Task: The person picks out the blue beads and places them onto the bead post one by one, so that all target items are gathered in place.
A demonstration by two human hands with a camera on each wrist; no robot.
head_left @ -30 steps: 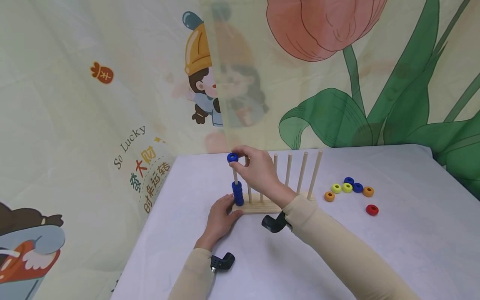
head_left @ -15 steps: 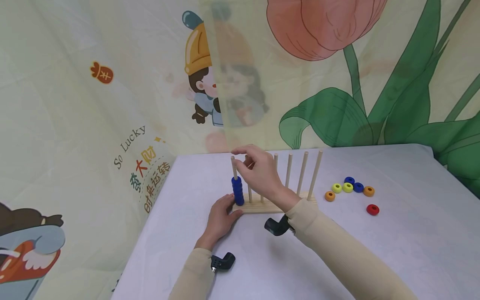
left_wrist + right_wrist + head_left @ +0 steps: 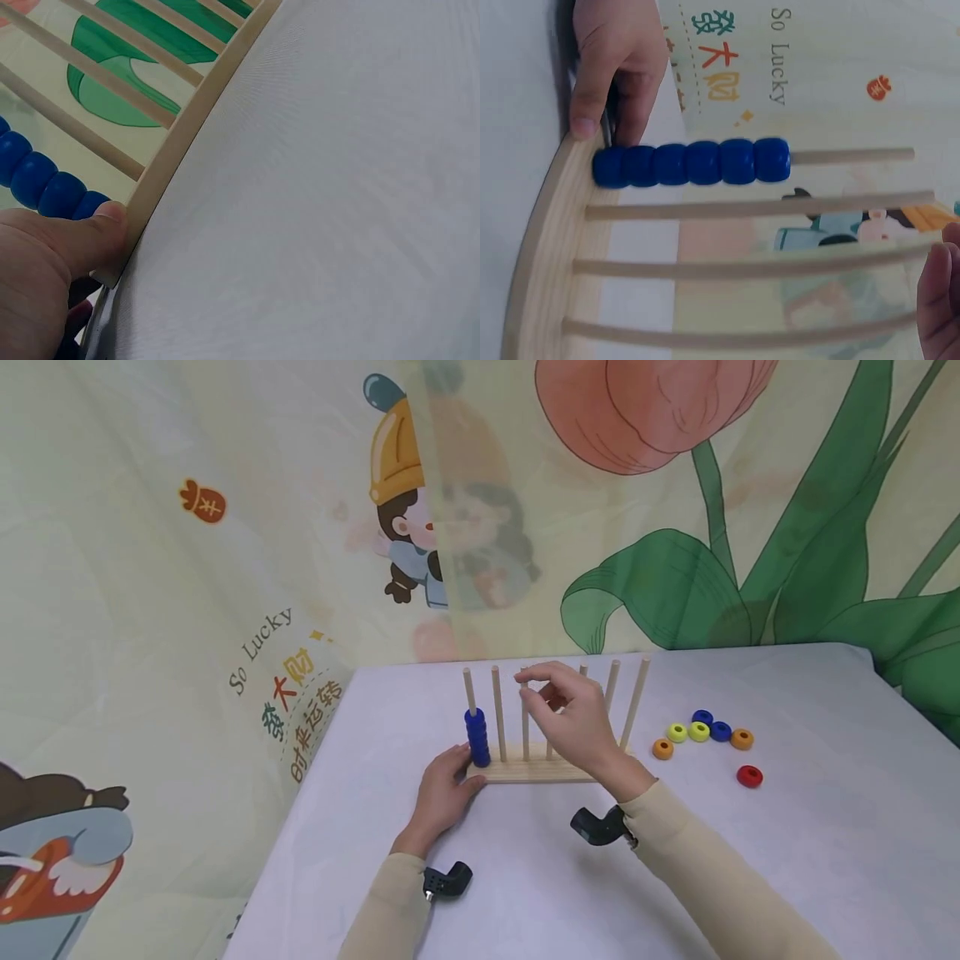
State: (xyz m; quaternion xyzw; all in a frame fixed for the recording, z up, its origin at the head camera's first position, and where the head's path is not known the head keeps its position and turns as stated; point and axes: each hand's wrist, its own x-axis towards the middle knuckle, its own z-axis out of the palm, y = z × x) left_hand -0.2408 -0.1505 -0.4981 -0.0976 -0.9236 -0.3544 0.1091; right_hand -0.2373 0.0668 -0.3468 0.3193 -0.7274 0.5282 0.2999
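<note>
A wooden peg rack [image 3: 536, 770] stands on the table, its upright dowels in a row. Several blue beads [image 3: 686, 163] are stacked on the leftmost dowel, whose upper part is bare. My left hand [image 3: 444, 789] grips the left end of the base; in the left wrist view its thumb [image 3: 105, 221] presses the front edge, the other fingers mostly hidden behind. Near the tops of the middle dowels, my right hand [image 3: 577, 718] hovers with loosely bent fingers and nothing between thumb and index. It hides parts of some dowels in the head view.
Right of the rack lie loose beads: two blue, with one blue bead [image 3: 721, 732] at front, two yellow, including a yellow bead [image 3: 677, 732], two orange, including an orange bead [image 3: 663, 749], and a red bead [image 3: 749, 777]. A printed curtain [image 3: 300, 527] hangs behind the table.
A blue bead pinched by my right hand at the leftmost dowel's top was let go and now tops the stack. My right hand has moved right; my left hand stays at the base.
</note>
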